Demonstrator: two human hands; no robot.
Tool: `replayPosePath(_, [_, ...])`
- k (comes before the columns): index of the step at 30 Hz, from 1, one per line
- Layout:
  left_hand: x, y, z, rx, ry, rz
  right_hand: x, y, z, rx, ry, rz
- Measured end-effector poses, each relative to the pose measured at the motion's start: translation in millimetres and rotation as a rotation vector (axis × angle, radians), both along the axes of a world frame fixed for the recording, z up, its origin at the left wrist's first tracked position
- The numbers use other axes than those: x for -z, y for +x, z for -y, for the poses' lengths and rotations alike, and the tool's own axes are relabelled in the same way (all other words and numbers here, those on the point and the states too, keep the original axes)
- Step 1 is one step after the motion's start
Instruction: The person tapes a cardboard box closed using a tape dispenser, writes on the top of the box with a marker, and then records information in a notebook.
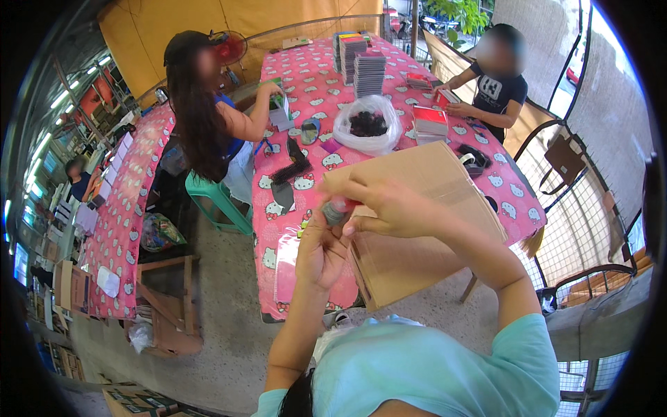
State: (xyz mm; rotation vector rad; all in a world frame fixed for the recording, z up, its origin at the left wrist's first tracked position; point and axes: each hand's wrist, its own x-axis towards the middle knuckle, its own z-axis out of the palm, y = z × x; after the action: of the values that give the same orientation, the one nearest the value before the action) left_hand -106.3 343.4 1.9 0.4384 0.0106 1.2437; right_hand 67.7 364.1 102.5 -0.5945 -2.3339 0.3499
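Observation:
Above the near end of the table, my left hand (pixel 324 250) is closed around a small, round, greyish thing (pixel 334 213), perhaps a little container; its kind is unclear. My right hand (pixel 389 207) reaches over from the right, fingers curled at the upper side of that thing. A reddish spot shows between the fingers, and motion blurs their tips. Under my right forearm lies a large flat brown cardboard box (pixel 417 257) on the table's near edge. Just left of my hands are a dark grey flat piece (pixel 283 197) and a pink-and-white sheet or packet (pixel 287 260).
The pink patterned table (pixel 316 108) carries a black brush (pixel 292 169), a plastic bag of dark items (pixel 368 125), tall stacks of boxes (pixel 369 75) and a tape dispenser (pixel 475 160). Two people work across it, left and right. A green stool (pixel 221 203) stands at left.

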Motion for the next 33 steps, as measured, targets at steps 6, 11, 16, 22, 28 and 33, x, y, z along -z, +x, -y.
replayPosePath(6, [32, -37, -20, -0.115, -0.06, -0.034, -19, 52, -34, -0.418, -1.022, -0.806])
replayPosePath(11, [17, -21, -30, 0.052, -0.005, -0.21, 11, 48, -62, -0.347, -1.136, -1.055])
replayPosePath(16, [7, -51, -13, -0.058, 0.175, -0.393, -17, -24, -47, -0.007, -1.185, -0.741])
replayPosePath(22, [54, 0, 48, -0.477, 0.072, -0.784, -11, 35, -4, -0.15, -0.689, -0.262])
replayPosePath(28, [70, -28, 227, -0.887, -0.416, -0.657, -4, -58, 72, -0.872, -0.569, 0.109])
replayPosePath(33, [105, -22, 416, -1.282, -0.766, -0.459, -23, -127, 224, -1.152, 0.236, 0.46])
